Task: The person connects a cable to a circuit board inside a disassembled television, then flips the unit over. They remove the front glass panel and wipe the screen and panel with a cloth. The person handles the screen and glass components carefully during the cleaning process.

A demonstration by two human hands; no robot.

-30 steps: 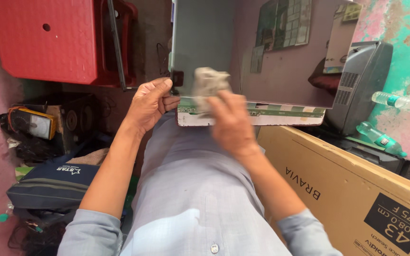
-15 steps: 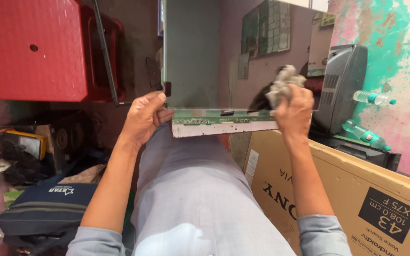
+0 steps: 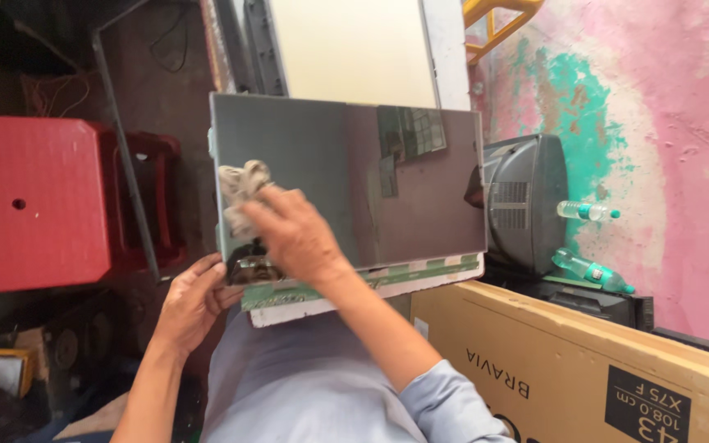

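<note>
A flat reflective display panel [image 3: 387, 180] stands on its lower edge on my lap, with a green circuit strip along its bottom. My left hand [image 3: 194, 299] grips the panel's lower left corner. My right hand [image 3: 289, 234] presses a crumpled grey cloth [image 3: 241, 187] against the left part of the panel's glossy face. The glass mirrors a window and a wall.
A red plastic stool [image 3: 30, 201] stands at left. A long brown cardboard box [image 3: 584, 369] lies at right. Behind it sit an old grey television [image 3: 527, 201] and two plastic bottles [image 3: 588, 212] against the pink wall. Another framed panel [image 3: 354, 49] leans behind.
My right hand with the cloth has swept from the panel's right edge across to its left side. The view has tilted up, showing the whole panel face.
</note>
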